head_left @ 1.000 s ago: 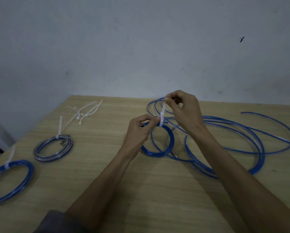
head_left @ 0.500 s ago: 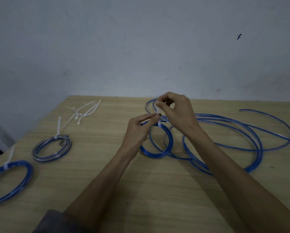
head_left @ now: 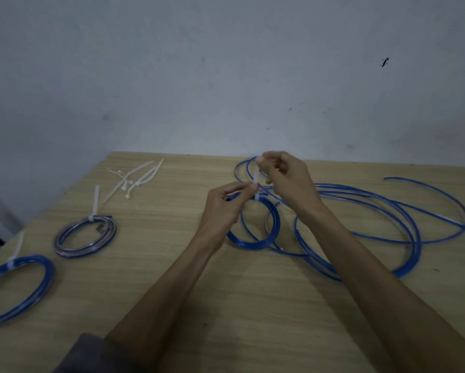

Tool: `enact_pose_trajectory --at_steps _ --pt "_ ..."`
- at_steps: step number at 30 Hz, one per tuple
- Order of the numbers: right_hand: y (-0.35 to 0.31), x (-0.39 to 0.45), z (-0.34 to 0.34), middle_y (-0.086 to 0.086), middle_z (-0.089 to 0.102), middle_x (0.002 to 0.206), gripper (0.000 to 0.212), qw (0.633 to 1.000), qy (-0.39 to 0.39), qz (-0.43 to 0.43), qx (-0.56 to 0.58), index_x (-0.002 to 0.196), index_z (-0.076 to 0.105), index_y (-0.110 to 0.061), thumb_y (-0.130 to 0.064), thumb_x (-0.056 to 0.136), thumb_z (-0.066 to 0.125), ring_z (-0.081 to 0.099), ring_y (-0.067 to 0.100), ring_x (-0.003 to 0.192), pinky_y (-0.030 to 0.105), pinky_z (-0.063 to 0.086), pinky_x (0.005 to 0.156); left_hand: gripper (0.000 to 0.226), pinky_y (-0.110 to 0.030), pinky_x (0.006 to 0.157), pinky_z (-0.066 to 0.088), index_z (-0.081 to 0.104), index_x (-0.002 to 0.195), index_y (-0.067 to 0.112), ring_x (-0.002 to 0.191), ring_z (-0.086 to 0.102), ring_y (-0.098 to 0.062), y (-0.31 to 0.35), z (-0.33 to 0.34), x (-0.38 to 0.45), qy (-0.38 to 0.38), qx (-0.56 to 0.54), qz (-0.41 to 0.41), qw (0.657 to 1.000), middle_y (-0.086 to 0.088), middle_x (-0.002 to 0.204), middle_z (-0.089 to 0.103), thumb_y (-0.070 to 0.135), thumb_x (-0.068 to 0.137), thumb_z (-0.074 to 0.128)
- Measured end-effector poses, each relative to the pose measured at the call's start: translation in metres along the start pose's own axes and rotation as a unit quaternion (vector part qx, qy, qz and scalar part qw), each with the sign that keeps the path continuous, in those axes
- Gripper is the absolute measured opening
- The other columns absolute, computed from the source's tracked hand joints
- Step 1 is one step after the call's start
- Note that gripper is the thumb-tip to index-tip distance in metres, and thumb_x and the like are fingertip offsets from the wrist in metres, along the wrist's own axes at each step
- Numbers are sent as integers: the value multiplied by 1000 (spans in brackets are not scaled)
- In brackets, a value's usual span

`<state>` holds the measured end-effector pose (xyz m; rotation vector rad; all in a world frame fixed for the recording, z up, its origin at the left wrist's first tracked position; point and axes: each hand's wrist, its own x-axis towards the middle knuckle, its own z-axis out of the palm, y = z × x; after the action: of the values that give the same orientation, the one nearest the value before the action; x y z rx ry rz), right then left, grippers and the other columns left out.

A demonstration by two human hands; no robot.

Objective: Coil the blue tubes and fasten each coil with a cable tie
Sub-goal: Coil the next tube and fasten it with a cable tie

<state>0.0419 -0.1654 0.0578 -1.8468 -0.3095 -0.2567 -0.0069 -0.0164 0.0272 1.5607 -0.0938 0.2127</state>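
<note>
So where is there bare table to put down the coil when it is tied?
Bare wood lies between the two tied coils on the left and the left hand, and along the near edge of the table under the forearms. The right side is crowded with loose blue tubes; spare cable ties take the far left corner.

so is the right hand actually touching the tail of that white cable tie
Touching. The head view shows the right hand pinching the upper end of the cable tie between thumb and fingertips, while the left hand holds the small coil.
</note>
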Motion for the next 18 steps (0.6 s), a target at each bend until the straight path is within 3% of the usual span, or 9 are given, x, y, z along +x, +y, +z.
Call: enact_pose_trajectory --at_steps 3,6,9,14,18 --pt "8 -7 10 -5 73 85 20 994 -72 -52 -68 91 75 -18 -33 98 64 67 7 83 34 54 78 12 -25 45 24 81 92 24 43 27 -11 -4 -7 6 12 -11 -12 1000 -12 72 63 32 91 72" --pt "10 -6 14 -7 72 79 20 993 -48 -68 -88 83 74 -22 -32 97 64 68 9 81 40 56 82 11 -26 45 22 81 92 26 42 25 -11 -9 -9 3 7 -24 -30 999 1 61 61 31 92 71" --pt "8 -6 16 -7 72 80 18 996 -12 -60 -66 85 75 -20 -29 97 65 67 9 81 38 56 81 17 -25 44 23 79 101 19 41 26 -8 -9 -10 1 -6 -9 -28 1000 16 51 56 31 94 69" --pt "12 -8 26 -5 69 81 22 998 3 -34 -43 85 73 -16 -30 99 62 65 13 81 42 56 80 16 -25 44 24 81 95 25 43 25 -10 -9 -14 1 -5 8 -25 1000 14 50 53 36 92 70" --pt "5 -16 38 -4 71 93 22 997 -74 -17 -30 96 72 -16 -31 103 56 67 8 86 20 52 75 23 -28 45 19 81 89 21 46 19 -14 -9 -33 9 23 -11 -25 999 1 52 28 39 93 68"
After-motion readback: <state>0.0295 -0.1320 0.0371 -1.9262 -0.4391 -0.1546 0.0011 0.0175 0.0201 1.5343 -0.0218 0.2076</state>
